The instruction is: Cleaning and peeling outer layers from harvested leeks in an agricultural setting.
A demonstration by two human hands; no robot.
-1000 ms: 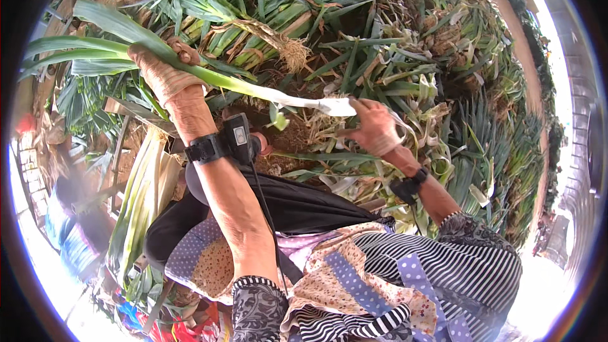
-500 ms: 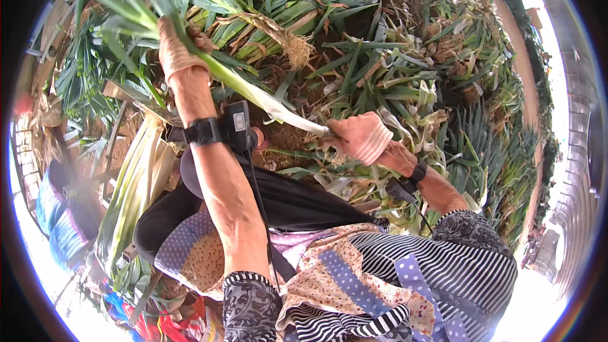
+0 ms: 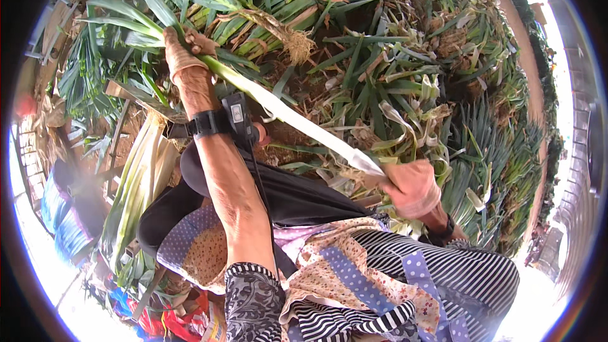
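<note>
A long leek (image 3: 297, 118) runs slantwise in front of me, green leaves at upper left and white end toward the right. Its upper part is gripped by my left hand (image 3: 184, 54), closed around the stalk where the leaves spread. My right hand (image 3: 415, 191), in a pinkish covering and somewhat blurred, is closed at the white end. A pale strip (image 3: 367, 163) reaches from that end into its fingers; whether it is peeled outer skin or something else, I cannot tell. A thin shred hangs from the stalk's middle.
Untrimmed leeks with roots (image 3: 297, 44) lie beyond my hands. Peeled-off leaves (image 3: 405, 120) and more leeks (image 3: 494, 158) cover the ground at right. Pale leeks (image 3: 142, 171) lean in a bundle by my left knee, near a wooden bar (image 3: 140, 99). Blue bundles (image 3: 63, 218) are at far left.
My right hand has moved right and toward me, away from where it held the white end. More white stalk now shows. My left hand has shifted slightly down and right, still holding the leek.
</note>
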